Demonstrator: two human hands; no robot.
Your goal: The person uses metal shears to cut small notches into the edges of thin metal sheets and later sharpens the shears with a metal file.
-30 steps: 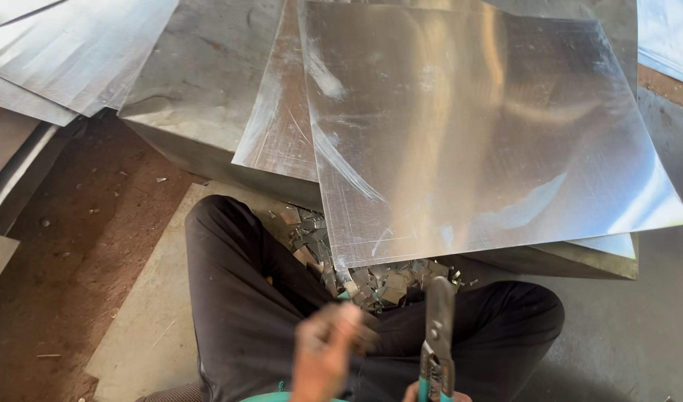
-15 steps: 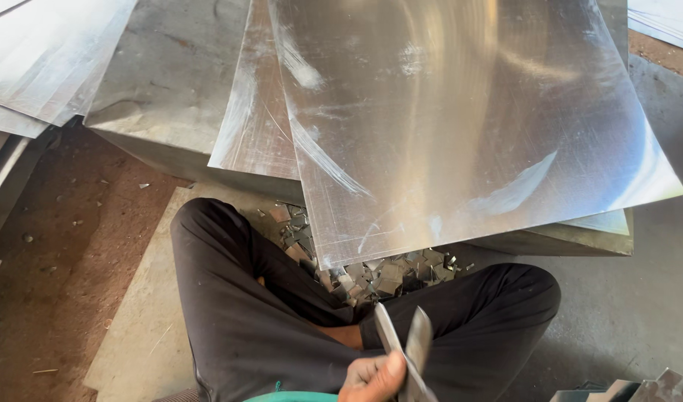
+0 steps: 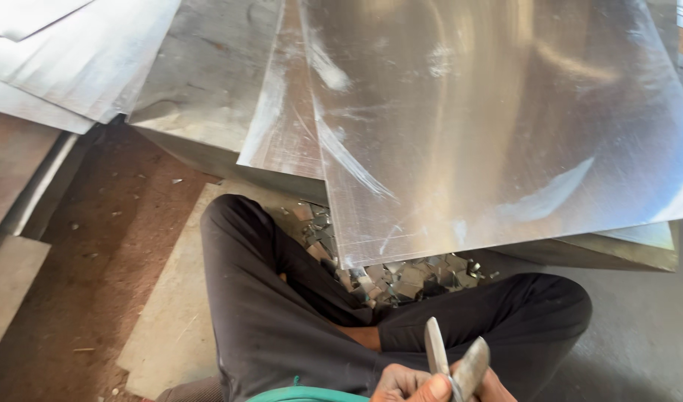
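I sit cross-legged in dark trousers on the floor. At the bottom edge a pair of metal tin snips points upward with its blades apart. My left hand curls against the snips' left side, thumb at the pivot. Only a sliver of my right hand shows under the right blade, around the snips. A large shiny metal sheet lies in front of my knees, its near edge above my legs. Neither hand touches it.
Several small metal offcuts lie heaped between my legs and the sheet. More metal sheets are stacked behind and to the left. Brown floor lies at left, grey concrete at right, a pale slab under my left leg.
The snips dropped toward the bottom edge and their blades opened. My left hand moved from the left over to the snips. The view shifted so the sheet sits farther right.
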